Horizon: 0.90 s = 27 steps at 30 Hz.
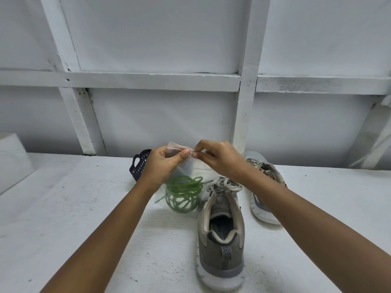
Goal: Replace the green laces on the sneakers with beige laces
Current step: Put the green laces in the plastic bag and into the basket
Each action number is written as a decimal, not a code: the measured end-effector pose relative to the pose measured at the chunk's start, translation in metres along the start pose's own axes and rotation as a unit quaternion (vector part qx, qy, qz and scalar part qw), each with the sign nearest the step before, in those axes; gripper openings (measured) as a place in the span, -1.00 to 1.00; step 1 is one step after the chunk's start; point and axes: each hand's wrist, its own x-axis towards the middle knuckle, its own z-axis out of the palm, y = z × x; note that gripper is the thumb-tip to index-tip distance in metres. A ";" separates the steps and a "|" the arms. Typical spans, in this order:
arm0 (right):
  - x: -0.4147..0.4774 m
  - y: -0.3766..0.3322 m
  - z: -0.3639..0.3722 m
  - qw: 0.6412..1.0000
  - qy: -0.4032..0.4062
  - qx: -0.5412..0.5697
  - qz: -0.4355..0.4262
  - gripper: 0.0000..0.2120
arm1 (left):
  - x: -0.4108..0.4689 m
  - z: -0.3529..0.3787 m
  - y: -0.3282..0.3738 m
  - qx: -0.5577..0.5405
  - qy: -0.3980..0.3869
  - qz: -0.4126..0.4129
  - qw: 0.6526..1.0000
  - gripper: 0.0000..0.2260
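Observation:
I hold a clear zip bag (191, 169) up above the white table. Coiled green laces (183, 194) hang in its bottom. My left hand (163, 163) pinches the bag's top edge on the left, and my right hand (218, 158) pinches the same sealed strip at its right end. Below the bag, a grey sneaker (221, 233) stands heel toward me with beige laces (227, 183) tied in it. The second sneaker (262, 187) lies behind my right forearm, also with beige laces, partly hidden.
A dark perforated basket (139, 166) sits behind my left hand near the wall. A white box (12, 163) stands at the far left edge. The white table (74, 208) runs up to a white framed wall (160, 115).

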 end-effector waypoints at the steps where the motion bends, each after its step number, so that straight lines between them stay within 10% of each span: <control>1: 0.000 0.000 0.000 1.000 0.003 -0.004 -0.003 -0.84 | -0.002 -0.001 0.000 0.001 -0.002 -0.002 1.000 -0.92; 6: 0.011 -0.004 -0.007 0.992 0.041 0.118 0.018 -0.93 | -0.002 -0.030 -0.025 0.055 0.051 0.041 0.996 -0.45; 9: 0.026 -0.011 -0.019 0.945 0.074 0.307 0.088 -0.89 | 0.004 -0.051 -0.040 -0.022 0.154 -0.074 0.985 -0.26; 16: 0.043 0.002 0.006 0.842 0.151 0.430 0.288 -0.88 | -0.002 -0.051 -0.034 -0.255 -0.059 -0.202 0.944 -0.50; 20: 0.038 0.026 0.027 0.866 0.159 0.336 0.335 -0.87 | 0.022 -0.061 -0.037 -0.155 0.048 -0.223 0.961 -0.82; 27: 0.049 0.043 0.054 0.862 0.094 0.288 0.407 -0.87 | 0.067 -0.081 -0.056 0.205 0.110 -0.131 0.964 -0.48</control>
